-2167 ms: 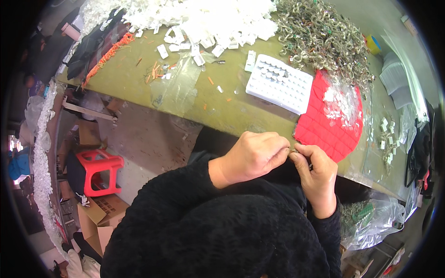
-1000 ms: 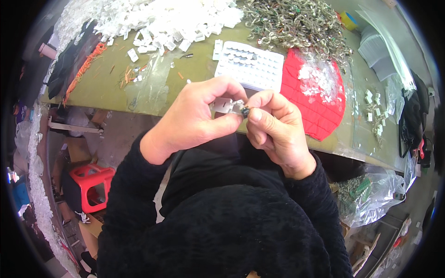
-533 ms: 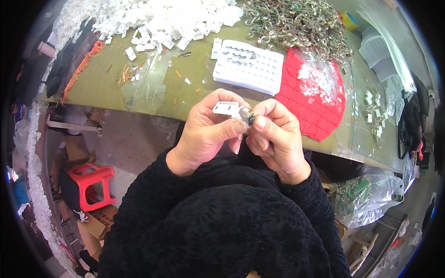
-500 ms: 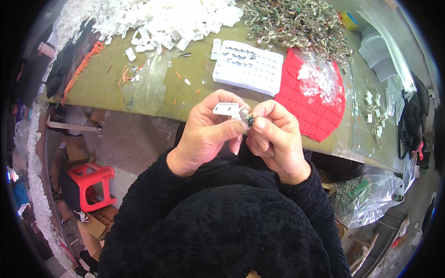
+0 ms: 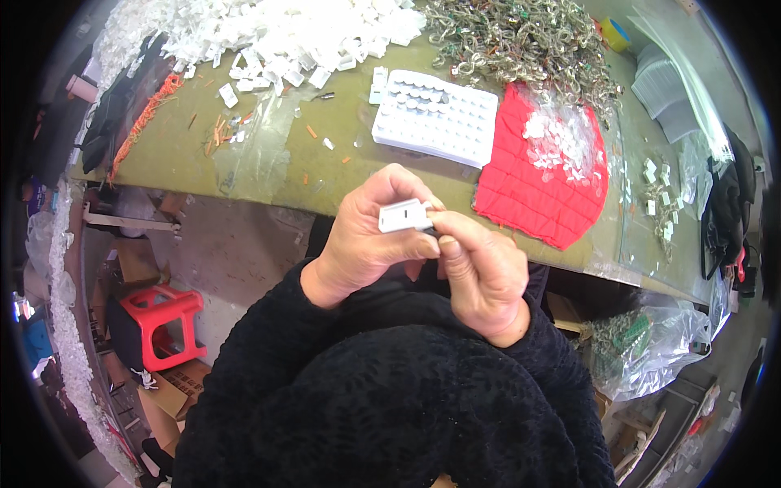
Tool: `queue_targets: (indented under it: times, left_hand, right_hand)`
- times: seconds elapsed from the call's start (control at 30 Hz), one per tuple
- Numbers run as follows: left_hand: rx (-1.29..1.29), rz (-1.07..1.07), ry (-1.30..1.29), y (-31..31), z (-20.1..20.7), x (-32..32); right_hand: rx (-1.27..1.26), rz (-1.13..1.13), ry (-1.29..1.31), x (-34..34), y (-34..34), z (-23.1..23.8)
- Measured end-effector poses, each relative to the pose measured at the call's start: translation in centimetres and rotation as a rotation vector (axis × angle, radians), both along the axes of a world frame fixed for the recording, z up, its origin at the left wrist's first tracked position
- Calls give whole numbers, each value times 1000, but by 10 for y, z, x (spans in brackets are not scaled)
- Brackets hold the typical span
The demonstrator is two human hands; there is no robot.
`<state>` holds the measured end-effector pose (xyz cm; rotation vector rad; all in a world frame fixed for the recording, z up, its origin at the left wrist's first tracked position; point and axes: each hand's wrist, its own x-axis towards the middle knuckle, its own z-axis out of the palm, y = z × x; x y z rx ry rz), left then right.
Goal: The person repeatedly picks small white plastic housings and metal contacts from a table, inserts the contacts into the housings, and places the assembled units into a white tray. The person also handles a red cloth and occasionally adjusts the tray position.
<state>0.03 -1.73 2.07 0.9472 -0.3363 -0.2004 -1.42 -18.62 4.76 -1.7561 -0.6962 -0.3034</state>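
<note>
Between the thumb and fingers of my left hand (image 5: 351,236) is a small white plastic case (image 5: 400,218) with slots in its upper face. My right hand (image 5: 490,281) is closed in a pinch at the case's right end, index finger against it and thumb just below. A dark bit shows under that end; what the right fingers grip is mostly covered. Both hands are in front of the table's near edge, over my lap. Beyond them lies a white tray (image 5: 472,149) with rows of round holes, several holding small round silvery pieces.
White plastic cases (image 5: 268,37) are heaped at the back left, and clear cable-like coils with small parts (image 5: 521,41) at the back right. Small clear pieces (image 5: 561,142) lie on a red cloth (image 5: 537,207). Left of me is a red stool (image 5: 171,325); a plastic bag (image 5: 651,350) is at lower right.
The white case has dropped slightly and tilted toward me. The green and copper-coloured part seen earlier at its right end is now hidden. My right hand has moved down, its index finger stretched against the case.
</note>
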Motion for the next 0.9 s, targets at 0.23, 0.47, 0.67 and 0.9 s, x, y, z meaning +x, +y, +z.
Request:
queue_targets:
  times: [0.23, 0.47, 0.67, 0.9]
  left_hand:
    - [-190, 54, 316, -15, 5, -10]
    - [-106, 204, 299, -24, 11, -15]
    - [146, 362, 168, -26, 11, -18]
    - [201, 313, 185, -25, 6, -12]
  right_hand:
    - [75, -153, 91, -3, 9, -9]
    - [-16, -263, 153, -7, 6, -11]
    - [0, -247, 185, -5, 4, -8]
    - [391, -117, 722, 0, 0, -12]
